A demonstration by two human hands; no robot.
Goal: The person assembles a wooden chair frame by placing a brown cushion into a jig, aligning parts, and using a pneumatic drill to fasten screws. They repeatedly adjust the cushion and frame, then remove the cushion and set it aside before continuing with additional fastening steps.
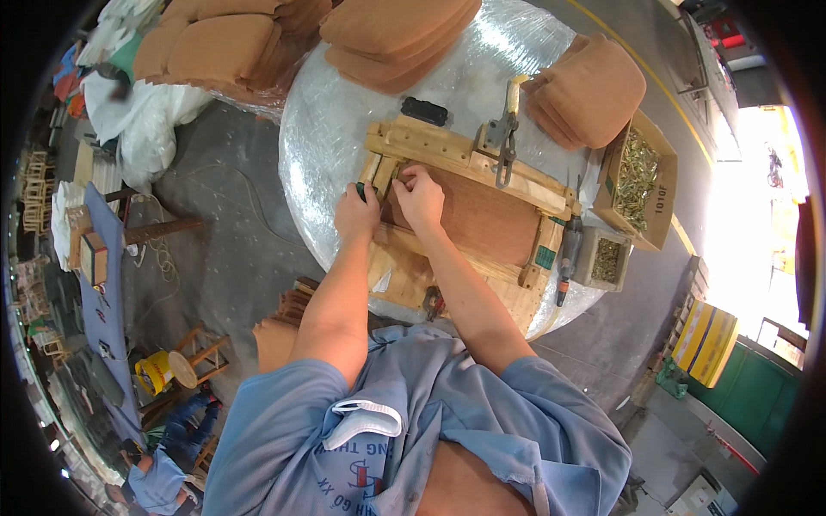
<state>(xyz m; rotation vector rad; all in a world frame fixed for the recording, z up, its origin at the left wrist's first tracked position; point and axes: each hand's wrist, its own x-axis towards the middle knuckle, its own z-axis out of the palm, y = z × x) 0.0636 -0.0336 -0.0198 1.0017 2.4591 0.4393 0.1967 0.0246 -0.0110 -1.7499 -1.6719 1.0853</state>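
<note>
My left hand (357,213) is closed at the left end of a wooden jig (426,138), with a small dark green piece (362,191) showing by its thumb. What exactly its fingers hold is hidden. Close beside it, my right hand (420,199) has its fingers bent together in a pinch over the jig's left inner edge. Anything between those fingertips is too small to make out. Within the jig's wooden bars lies a flat brown panel (486,219), partly covered by my right hand. A metal toggle clamp (508,142) is mounted on the jig's far bar.
Plastic wrap covers the round table (318,163). Brown pads (400,39) are stacked at the back, more pads (589,90) at back right. Right of the jig are a power driver (569,254), a bin of small hardware (605,258) and a carton of brass-coloured pieces (641,176).
</note>
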